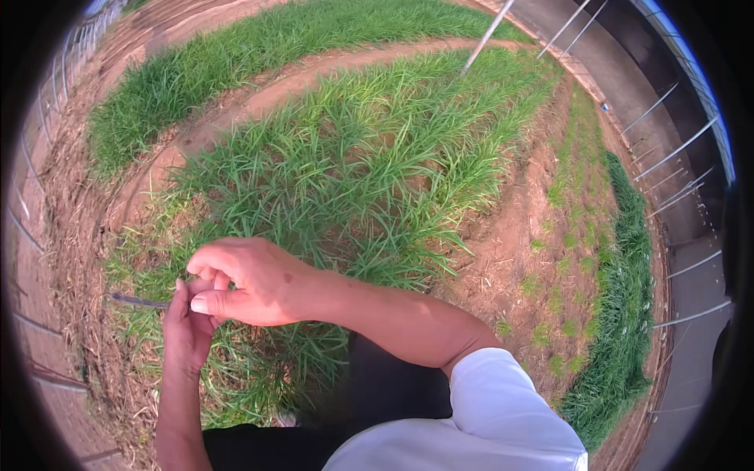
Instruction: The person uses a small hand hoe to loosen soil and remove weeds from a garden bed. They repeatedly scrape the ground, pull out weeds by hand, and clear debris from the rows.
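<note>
Both of my hands meet at the left, above the grass. My left hand (188,334) is closed, its fingers pointing up against the other hand. A thin, dark, blade-like strip (140,301) sticks out leftward from beside its fingers; its other end is hidden, and its exact kind does not show. Reaching across from the right, my right hand (247,282) has its fingers curled and its thumb pressed near the left fingertips. Whatever lies between the right fingers is hidden. Long-leaved green plants (314,173) stand below and beyond both hands.
A bare soil path (290,86) curves between this patch and a farther green strip (236,47). Small seedlings (558,298) grow in rows at the right, beside a dense dark-green row (620,353). Slanting metal poles (487,35) stand at the far side and along both edges.
</note>
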The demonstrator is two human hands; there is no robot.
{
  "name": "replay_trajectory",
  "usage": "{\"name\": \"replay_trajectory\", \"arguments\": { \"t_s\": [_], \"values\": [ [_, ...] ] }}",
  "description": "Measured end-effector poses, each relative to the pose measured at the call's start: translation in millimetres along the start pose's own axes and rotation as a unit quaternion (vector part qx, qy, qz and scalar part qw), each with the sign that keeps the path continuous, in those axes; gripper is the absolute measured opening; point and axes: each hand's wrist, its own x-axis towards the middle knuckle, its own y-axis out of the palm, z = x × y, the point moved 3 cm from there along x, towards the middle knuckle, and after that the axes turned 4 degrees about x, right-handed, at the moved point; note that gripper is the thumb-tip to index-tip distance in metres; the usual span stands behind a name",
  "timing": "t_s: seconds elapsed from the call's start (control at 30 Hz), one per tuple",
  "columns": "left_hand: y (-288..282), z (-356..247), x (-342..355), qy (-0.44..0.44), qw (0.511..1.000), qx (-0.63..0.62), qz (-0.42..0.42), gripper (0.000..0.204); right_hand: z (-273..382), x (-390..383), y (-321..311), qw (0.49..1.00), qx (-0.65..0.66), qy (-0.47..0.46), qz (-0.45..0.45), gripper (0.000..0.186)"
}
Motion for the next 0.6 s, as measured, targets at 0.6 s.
{"name": "replay_trajectory", "arguments": {
  "t_s": [0.6],
  "values": [
    [-12.2, -18.2, -9.0, 0.030, 0.983, 0.112, -0.141, 0.038, 86.9, -82.7, -85.0, 0.926, 0.252, -0.248, -0.135, 0.049]
  ]
}}
